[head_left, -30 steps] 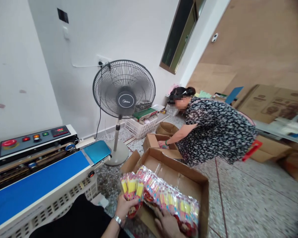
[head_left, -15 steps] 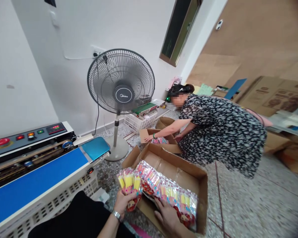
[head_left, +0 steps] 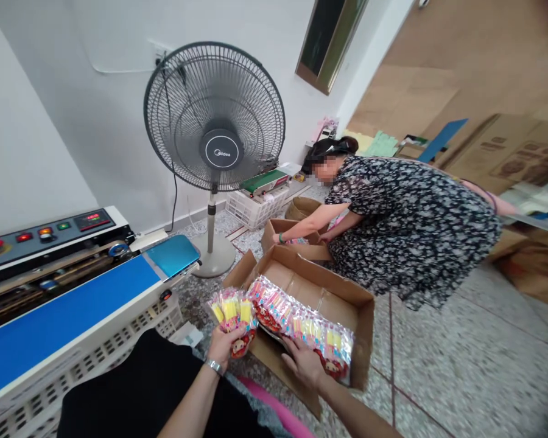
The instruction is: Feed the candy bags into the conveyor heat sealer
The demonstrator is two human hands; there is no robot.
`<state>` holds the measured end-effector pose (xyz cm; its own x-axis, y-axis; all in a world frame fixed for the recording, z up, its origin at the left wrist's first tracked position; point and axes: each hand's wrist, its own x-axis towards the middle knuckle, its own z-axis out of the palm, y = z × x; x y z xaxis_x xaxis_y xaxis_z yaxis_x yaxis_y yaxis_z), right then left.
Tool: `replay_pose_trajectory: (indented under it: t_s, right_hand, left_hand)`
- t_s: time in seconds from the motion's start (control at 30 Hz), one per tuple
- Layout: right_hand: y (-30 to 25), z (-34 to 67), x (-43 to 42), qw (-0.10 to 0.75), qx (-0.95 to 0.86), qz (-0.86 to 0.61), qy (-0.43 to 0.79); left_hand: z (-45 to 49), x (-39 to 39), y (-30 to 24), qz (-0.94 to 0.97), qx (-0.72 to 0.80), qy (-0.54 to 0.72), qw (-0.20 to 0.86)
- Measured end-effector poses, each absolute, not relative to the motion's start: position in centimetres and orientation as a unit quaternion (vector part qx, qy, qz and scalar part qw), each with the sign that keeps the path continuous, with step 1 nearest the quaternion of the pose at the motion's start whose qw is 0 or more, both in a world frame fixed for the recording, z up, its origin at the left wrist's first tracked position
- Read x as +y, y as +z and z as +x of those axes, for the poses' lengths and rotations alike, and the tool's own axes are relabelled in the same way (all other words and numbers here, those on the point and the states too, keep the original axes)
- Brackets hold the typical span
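My left hand [head_left: 223, 345], wearing a metal watch, is closed around a bunch of clear-wrapped packets [head_left: 232, 313]. They show yellow sticks and a red-haired cartoon head at the bottom. These packets are held just outside the left side of an open cardboard box [head_left: 363, 340]. Inside the box lies a row of similar packets [head_left: 308, 319], some with pink sticks and some with yellow. My right hand [head_left: 305, 362] reaches over the box's near side with fingers stretched apart, their tips at the row's lower edge. Whether those fingertips press on a packet is hard to see.
A sealing machine with a blue belt [head_left: 73, 325] stands at the left. Beyond the box is a standing fan [head_left: 215, 137]. A co-worker in a floral dress [head_left: 406, 213] bends over a smaller cardboard box [head_left: 317, 250]. A white crate [head_left: 251, 210] sits by the wall.
The view has shifted slightly, so the fan and wall sit higher. The co-worker's hand has moved down into the smaller box. My hands hold nearly the same poses.
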<state>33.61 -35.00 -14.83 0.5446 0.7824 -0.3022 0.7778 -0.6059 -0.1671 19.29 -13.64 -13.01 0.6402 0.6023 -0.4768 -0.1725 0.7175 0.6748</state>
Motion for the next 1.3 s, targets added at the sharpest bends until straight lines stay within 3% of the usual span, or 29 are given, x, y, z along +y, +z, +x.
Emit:
replay_pose_trajectory:
  t_s: [0.4,0.8,1.3]
  right_hand:
    - [-14.1,33.7,-35.0,0.015,-0.454,-0.875,0.166]
    - [-13.7,33.9,-34.8,-0.001,-0.448,-0.879,0.165]
    - [-15.3,33.1,-34.8,0.014,-0.44,-0.882,0.167]
  left_hand:
    - [19.4,-13.7,-12.7,0.284,0.355,0.219,0.863]
    - [18.9,-12.1,-11.6,0.191,0.392,0.314,0.843]
    - [19.2,-12.5,-11.8,0.193,0.363,0.284,0.866]
